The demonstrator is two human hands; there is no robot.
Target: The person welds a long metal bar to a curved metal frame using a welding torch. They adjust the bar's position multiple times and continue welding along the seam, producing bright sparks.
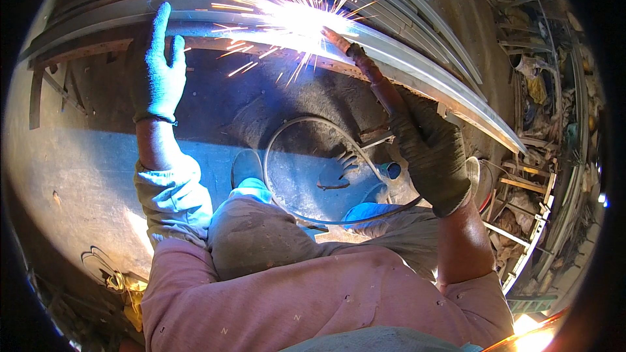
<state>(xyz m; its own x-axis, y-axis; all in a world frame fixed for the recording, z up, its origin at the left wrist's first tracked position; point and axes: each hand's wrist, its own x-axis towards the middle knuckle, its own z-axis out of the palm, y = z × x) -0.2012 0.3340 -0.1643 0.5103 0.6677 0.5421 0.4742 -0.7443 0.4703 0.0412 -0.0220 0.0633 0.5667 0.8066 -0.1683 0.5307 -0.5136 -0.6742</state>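
Note:
My right hand [432, 150], in a dark work glove, grips a welding torch [377, 83] that slants up and left. The copper-coloured nozzle ends at a blinding white arc on a long metal bar [430, 68], with orange sparks flying outward. Glare hides the spot where the nozzle meets the metal. My left hand [164, 72], gloved and lit blue, is raised by the left part of the bar, forefinger stretched out and thumb apart. Nothing shows in it; whether it touches the bar I cannot tell.
More long metal lengths [407, 16] lie beyond the bar. Below it, a looped cable [269, 150] runs over the floor near my feet. Racks and piled scrap [531, 85] line the right side. A thin coil of wire [112, 279] lies at lower left.

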